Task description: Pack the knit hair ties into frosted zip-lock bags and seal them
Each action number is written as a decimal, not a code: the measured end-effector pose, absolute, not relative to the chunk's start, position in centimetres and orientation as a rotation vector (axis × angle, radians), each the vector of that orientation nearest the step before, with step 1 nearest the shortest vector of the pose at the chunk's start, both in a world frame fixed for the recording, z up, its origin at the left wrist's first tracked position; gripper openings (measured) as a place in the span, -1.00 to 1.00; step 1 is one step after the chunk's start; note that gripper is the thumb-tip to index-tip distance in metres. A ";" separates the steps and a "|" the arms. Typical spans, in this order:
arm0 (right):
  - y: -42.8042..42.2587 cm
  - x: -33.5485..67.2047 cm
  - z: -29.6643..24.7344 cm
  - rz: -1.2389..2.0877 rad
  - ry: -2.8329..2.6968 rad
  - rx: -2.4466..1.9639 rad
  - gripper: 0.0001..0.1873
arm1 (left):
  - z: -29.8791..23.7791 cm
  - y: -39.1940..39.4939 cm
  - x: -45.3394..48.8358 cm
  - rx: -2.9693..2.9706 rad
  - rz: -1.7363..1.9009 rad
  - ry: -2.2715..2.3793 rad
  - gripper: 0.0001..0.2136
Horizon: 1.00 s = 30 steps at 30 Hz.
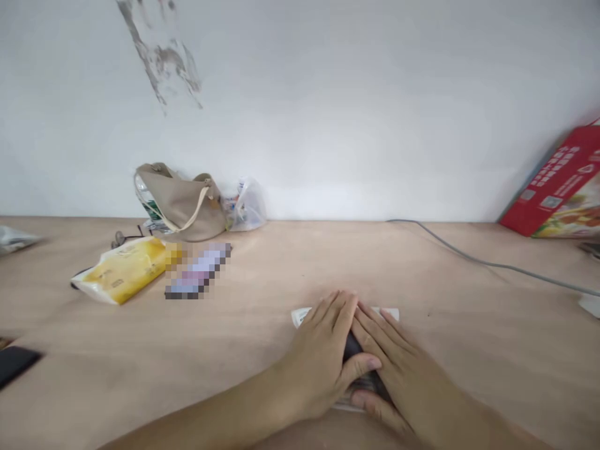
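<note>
Nearest, a flat packet [352,350] is lying on the wooden table [262,337], mostly covered by two hands. Its pale lower edge is showing near the thumbs, which are pointing inward across its middle. A dark part of the packet is showing in the gap between the palms, above and below the left thumb. The left hand [322,356] is covering the packet's left side and the right hand [398,365] its right side, both palms down. The fingers of each hand are extending almost straight, close together, lying on top of the packet rather than pinching it; the index fingertips are meeting near its far edge. White corners, the left one bearing print, are peeking out around the fingers. How hard the hands are pressing, I cannot tell.

Well to the left of the packet, a black object [16,365] is lying partly out of view. Beyond the packet and to its left, a pixelated device [199,272] is lying beside a yellow pouch [134,269]. Beyond the packet to its right, a grey cable [469,256] is trailing. Farther beyond the packet, a beige bag [187,200] and a clear plastic bag [250,206] are standing left, a red box [557,187] right, and a scuffed white wall [328,112] is rising behind.
</note>
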State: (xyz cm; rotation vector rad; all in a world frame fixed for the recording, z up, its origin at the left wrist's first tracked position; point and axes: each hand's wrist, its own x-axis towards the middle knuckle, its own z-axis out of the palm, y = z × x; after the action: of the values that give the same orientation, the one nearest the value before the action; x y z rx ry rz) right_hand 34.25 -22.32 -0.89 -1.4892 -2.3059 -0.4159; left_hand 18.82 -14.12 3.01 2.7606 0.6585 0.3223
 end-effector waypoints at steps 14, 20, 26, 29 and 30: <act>-23.1 34.8 -1.6 0.082 -2.090 -1.681 -0.06 | 2.1 -13.3 19.4 2.723 0.334 0.644 -0.36; -22.6 35.1 -0.9 0.310 -2.027 -1.751 -0.01 | 1.9 -12.7 19.5 2.576 0.353 0.684 -0.37; -22.7 35.4 -1.3 0.305 -1.993 -1.776 0.01 | 1.5 -12.3 18.9 2.582 0.310 0.671 -0.27; -23.0 35.5 -1.5 0.274 -2.007 -1.779 0.02 | 1.4 -12.2 18.4 2.616 0.280 0.647 -0.19; -23.0 35.5 -1.6 0.256 -2.015 -1.785 0.02 | 1.4 -12.2 18.2 2.629 0.268 0.641 -0.17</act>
State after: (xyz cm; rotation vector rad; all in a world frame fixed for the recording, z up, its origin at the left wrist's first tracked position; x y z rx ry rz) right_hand 35.52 -23.02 -1.64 -1.7855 -2.0147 0.2564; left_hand 18.23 -12.18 1.42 2.6293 0.6412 0.2678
